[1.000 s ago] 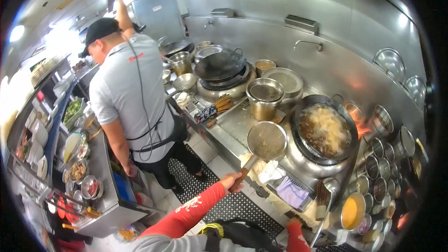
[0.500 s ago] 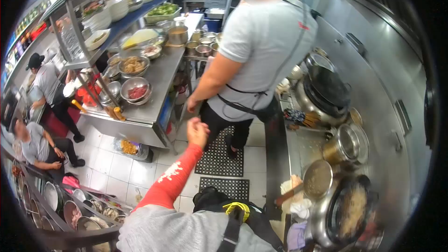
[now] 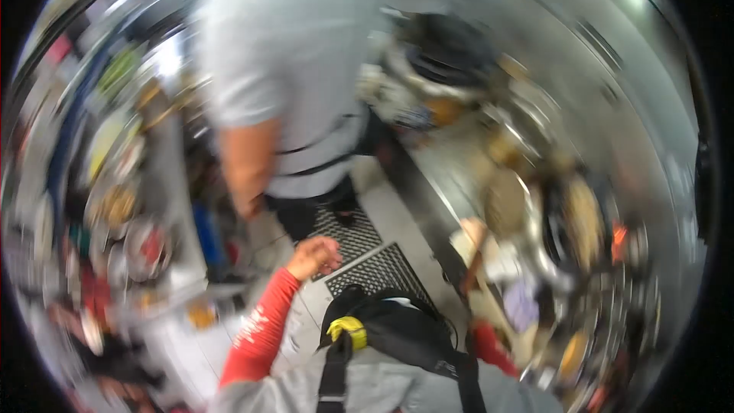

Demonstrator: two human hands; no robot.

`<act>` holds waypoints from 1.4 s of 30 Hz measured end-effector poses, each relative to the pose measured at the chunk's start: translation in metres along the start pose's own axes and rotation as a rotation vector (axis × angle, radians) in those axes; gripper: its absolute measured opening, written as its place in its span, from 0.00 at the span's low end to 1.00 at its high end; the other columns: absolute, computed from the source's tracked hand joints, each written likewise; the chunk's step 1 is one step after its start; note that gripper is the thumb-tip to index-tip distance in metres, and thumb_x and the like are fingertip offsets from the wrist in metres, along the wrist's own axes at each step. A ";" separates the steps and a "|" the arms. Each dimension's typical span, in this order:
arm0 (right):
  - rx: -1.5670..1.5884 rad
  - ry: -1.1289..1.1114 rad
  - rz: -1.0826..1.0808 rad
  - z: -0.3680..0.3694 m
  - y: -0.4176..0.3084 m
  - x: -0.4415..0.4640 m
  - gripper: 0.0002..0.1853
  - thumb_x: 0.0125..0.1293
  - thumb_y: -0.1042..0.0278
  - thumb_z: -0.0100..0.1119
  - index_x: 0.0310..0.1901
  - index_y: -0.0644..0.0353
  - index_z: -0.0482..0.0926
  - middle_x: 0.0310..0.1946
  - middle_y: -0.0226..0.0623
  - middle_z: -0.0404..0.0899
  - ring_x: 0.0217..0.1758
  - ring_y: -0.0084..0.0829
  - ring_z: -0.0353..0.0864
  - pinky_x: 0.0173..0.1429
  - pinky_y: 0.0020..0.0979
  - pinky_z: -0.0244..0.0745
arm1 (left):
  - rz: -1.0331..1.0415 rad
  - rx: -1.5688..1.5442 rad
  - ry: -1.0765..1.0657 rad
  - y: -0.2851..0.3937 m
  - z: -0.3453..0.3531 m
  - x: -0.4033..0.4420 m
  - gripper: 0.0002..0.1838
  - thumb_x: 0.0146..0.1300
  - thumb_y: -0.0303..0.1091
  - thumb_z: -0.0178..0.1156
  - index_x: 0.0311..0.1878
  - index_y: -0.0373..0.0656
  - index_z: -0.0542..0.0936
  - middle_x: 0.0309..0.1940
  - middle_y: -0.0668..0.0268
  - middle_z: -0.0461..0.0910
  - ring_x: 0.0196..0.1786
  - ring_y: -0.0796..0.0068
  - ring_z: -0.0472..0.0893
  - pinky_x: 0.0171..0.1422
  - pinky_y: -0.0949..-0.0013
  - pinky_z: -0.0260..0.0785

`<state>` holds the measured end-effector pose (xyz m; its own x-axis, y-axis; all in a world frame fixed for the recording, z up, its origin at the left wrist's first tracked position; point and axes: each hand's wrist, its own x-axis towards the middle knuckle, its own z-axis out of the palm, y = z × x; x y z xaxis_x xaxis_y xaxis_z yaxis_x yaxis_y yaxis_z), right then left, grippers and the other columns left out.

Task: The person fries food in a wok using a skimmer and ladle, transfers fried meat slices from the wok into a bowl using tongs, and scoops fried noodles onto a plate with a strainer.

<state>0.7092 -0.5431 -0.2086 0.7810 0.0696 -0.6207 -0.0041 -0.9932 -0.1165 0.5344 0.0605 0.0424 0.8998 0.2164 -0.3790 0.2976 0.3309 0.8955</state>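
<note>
My left hand point(image 3: 315, 257) is stretched out in front of me over the floor mats. Its fingers are loosely bent and a little apart, with nothing visible in them. Of my right arm only the red sleeve point(image 3: 494, 349) shows, low beside the cooking counter; blur and my body hide the hand. Nearest to that sleeve is a wooden handle point(image 3: 475, 264) running up to a round ladle or strainer point(image 3: 505, 203), too smeared to tell which. A purple cloth point(image 3: 521, 305) lies on the counter edge.
A co-worker in a grey shirt point(image 3: 306, 69) stands close ahead, back turned. The steel cooking range point(image 3: 451, 168) runs along the right, with a wok point(image 3: 585, 222) on it. On the left, a prep counter point(image 3: 168, 199) holds bowls of food. Black perforated mats point(image 3: 378, 271) cover part of the floor.
My view has swung right and down, blurring the scene. My left hand sits lower, with its fingers looser. My right sleeve has come into view. The co-worker appears farther left.
</note>
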 end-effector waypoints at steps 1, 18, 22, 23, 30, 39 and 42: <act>-0.066 0.005 -0.012 0.013 0.004 0.002 0.25 0.58 0.47 0.53 0.45 0.62 0.80 0.47 0.54 0.77 0.51 0.49 0.77 0.54 0.44 0.71 | -0.091 0.059 -0.079 -0.021 0.034 0.032 0.16 0.66 0.39 0.53 0.51 0.40 0.72 0.39 0.64 0.80 0.38 0.75 0.80 0.38 0.72 0.74; 0.610 0.170 0.296 0.067 0.072 -0.171 0.32 0.51 0.48 0.63 0.49 0.70 0.76 0.49 0.57 0.76 0.56 0.48 0.74 0.61 0.37 0.67 | -0.283 0.013 -0.331 -0.031 0.342 0.122 0.17 0.55 0.20 0.53 0.49 0.36 0.67 0.29 0.58 0.78 0.18 0.75 0.72 0.18 0.72 0.66; 0.697 0.114 0.267 0.066 0.108 -0.162 0.31 0.51 0.48 0.63 0.50 0.68 0.76 0.52 0.58 0.73 0.58 0.51 0.71 0.64 0.37 0.64 | 0.109 0.566 -0.128 -0.020 0.387 0.105 0.17 0.52 0.20 0.53 0.47 0.39 0.68 0.23 0.60 0.74 0.15 0.72 0.72 0.14 0.68 0.65; 0.601 0.101 0.263 0.061 0.115 -0.154 0.31 0.52 0.49 0.62 0.51 0.67 0.75 0.54 0.56 0.72 0.59 0.51 0.70 0.64 0.39 0.64 | 0.153 0.673 -0.106 -0.017 0.400 0.109 0.15 0.51 0.20 0.54 0.44 0.37 0.70 0.21 0.61 0.74 0.14 0.73 0.72 0.14 0.68 0.65; 0.270 0.323 0.339 0.014 0.115 -0.116 0.35 0.54 0.54 0.58 0.62 0.61 0.62 0.64 0.45 0.58 0.66 0.49 0.58 0.66 0.52 0.55 | 0.292 0.598 -0.082 0.017 0.400 0.065 0.16 0.51 0.20 0.53 0.47 0.34 0.71 0.22 0.62 0.74 0.14 0.74 0.71 0.13 0.69 0.63; 0.297 0.256 0.346 0.015 0.115 -0.092 0.37 0.57 0.60 0.50 0.67 0.62 0.54 0.67 0.52 0.55 0.68 0.53 0.57 0.68 0.54 0.50 | 0.307 0.653 -0.267 0.124 0.487 0.088 0.20 0.53 0.24 0.54 0.52 0.39 0.70 0.29 0.60 0.77 0.17 0.76 0.71 0.17 0.74 0.64; 0.399 0.248 0.391 0.023 0.116 -0.081 0.38 0.56 0.59 0.53 0.67 0.63 0.53 0.67 0.53 0.53 0.69 0.52 0.56 0.68 0.54 0.52 | 0.344 0.776 -0.276 0.126 0.520 0.150 0.18 0.51 0.23 0.56 0.48 0.38 0.71 0.23 0.62 0.74 0.16 0.73 0.72 0.17 0.69 0.66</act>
<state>0.6316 -0.6615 -0.1896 0.7962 -0.3642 -0.4831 -0.5160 -0.8257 -0.2279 0.8725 -0.3427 0.2201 0.9941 -0.0732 -0.0800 0.0389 -0.4480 0.8932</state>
